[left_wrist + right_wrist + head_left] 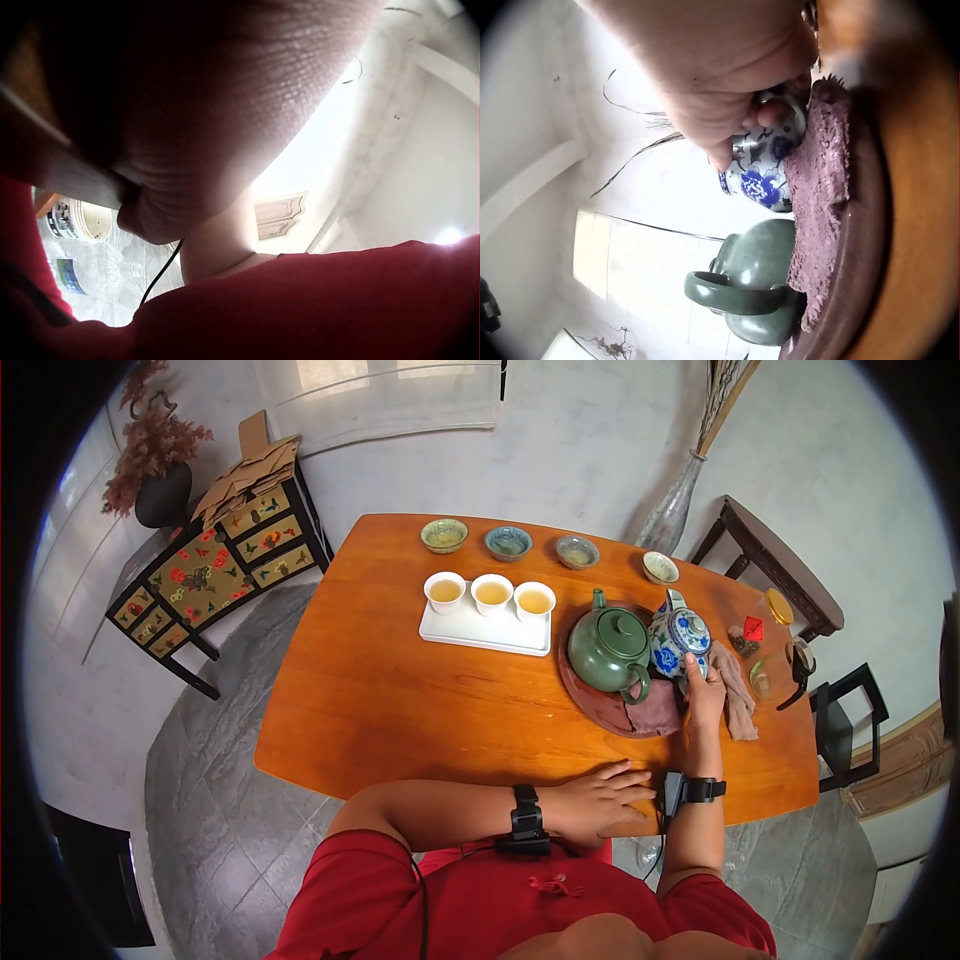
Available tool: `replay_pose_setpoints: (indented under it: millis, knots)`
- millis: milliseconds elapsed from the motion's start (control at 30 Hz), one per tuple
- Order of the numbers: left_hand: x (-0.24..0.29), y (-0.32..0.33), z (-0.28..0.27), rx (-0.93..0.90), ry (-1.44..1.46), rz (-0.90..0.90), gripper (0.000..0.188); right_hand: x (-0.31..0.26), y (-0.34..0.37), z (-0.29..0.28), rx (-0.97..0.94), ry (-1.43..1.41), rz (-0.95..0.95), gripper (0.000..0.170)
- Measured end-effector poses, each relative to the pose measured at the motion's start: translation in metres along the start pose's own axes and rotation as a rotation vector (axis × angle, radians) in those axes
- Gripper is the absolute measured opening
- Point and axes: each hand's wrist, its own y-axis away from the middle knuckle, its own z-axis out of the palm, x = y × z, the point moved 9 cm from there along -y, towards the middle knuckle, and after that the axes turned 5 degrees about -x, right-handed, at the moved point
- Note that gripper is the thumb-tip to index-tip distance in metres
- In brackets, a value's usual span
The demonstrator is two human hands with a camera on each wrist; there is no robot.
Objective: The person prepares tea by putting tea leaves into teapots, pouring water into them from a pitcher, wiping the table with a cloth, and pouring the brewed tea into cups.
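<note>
My right hand (706, 695) grips the handle of a blue-and-white floral porcelain teapot (664, 658); in the right wrist view, fingers pass through its handle loop and the thumb lies against its upper side. Beside it on a round brown tray (580, 698) stands a large green teapot (606, 650). A folded purple cloth (655, 712) lies on the tray's near side. At the table's front edge my left hand (598, 800) rests palm down with fingers spread, holding nothing. Its palm and wrist fill much of the left wrist view.
Three white cups of tea (491, 594) stand along a white tray (485, 635). Behind them several patterned bowls (508, 543) line the far edge. To the right lie a beige cloth (735, 695), a glass pot (772, 675) and a yellow-lidded jar (776, 608).
</note>
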Motion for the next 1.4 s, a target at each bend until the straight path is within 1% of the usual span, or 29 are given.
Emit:
replay_pose_setpoints:
  millis: [33,100,133,200,300,400,433,533,567,633,667,700,800,900,1000,1100,1167,1200,1267,1300,1367,1400]
  knots:
    - [0.000,0.001,-0.001,0.002,0.007,0.004,0.067,0.000,0.001,0.001,0.001,0.001,0.001,0.025]
    - [0.002,0.001,-0.003,0.006,0.015,0.006,0.067,-0.009,0.004,0.003,0.039,-0.134,-0.094,0.022]
    - [0.002,0.001,-0.003,-0.007,0.010,0.002,0.067,-0.005,0.001,0.003,0.035,-0.132,-0.095,0.022]
    - [0.001,0.001,-0.003,-0.015,0.006,-0.004,0.067,-0.003,-0.002,0.000,0.049,-0.232,-0.176,0.020]
    - [0.000,0.000,-0.001,-0.028,0.017,-0.011,0.066,-0.004,-0.001,-0.003,0.084,-0.306,-0.191,0.020]
    - [0.001,0.000,-0.002,-0.036,0.016,-0.015,0.064,-0.008,-0.002,-0.010,0.076,-0.315,-0.191,0.020]
    - [0.001,0.001,-0.003,-0.034,0.020,-0.019,0.063,-0.011,-0.003,-0.015,0.116,-0.294,-0.198,0.024]
    - [0.003,0.001,-0.006,-0.030,0.029,-0.015,0.061,-0.040,-0.007,-0.020,0.151,-0.240,-0.253,0.028]
    - [0.003,0.001,-0.007,-0.026,0.029,-0.010,0.061,-0.041,-0.019,-0.032,0.172,-0.113,-0.239,0.032]
    - [0.002,0.000,-0.003,-0.019,0.025,-0.008,0.061,-0.063,-0.030,-0.034,0.176,-0.115,-0.279,0.032]
    - [0.000,0.000,-0.002,-0.011,0.017,-0.013,0.062,-0.079,-0.037,-0.033,0.175,-0.121,-0.320,0.032]
    - [0.002,-0.001,-0.006,-0.005,0.016,-0.010,0.062,-0.095,-0.041,-0.031,0.210,-0.136,-0.399,0.033]
    - [0.005,0.001,-0.009,-0.044,0.013,-0.022,0.066,-0.127,-0.052,-0.025,0.238,-0.113,-0.383,0.034]
    - [0.004,0.002,-0.011,-0.060,0.029,-0.037,0.068,-0.129,-0.076,-0.021,0.246,-0.110,-0.382,0.034]
    - [0.003,0.000,-0.007,-0.071,0.046,-0.038,0.070,-0.127,-0.087,-0.022,0.260,-0.078,-0.385,0.035]
    - [0.003,0.001,-0.010,-0.054,0.048,-0.027,0.069,-0.120,-0.094,-0.020,0.232,-0.060,-0.375,0.037]
    - [0.003,0.001,-0.011,-0.050,0.049,-0.027,0.068,-0.110,-0.096,-0.020,0.249,0.057,-0.254,0.039]
    - [0.003,0.000,-0.010,-0.052,0.052,-0.028,0.068,-0.104,-0.100,-0.022,0.249,0.057,-0.251,0.039]
    - [0.003,0.000,-0.009,-0.045,0.048,-0.020,0.066,-0.096,-0.112,-0.021,0.212,0.086,-0.326,0.041]
    - [0.002,0.000,-0.009,-0.047,0.051,-0.020,0.066,-0.090,-0.117,-0.022,0.214,0.086,-0.323,0.041]
    - [0.003,0.000,-0.011,-0.038,0.059,-0.012,0.063,-0.087,-0.122,-0.024,0.240,0.205,-0.326,0.046]
    - [0.004,0.000,-0.012,-0.039,0.062,-0.011,0.063,-0.087,-0.121,-0.025,0.241,0.207,-0.323,0.046]
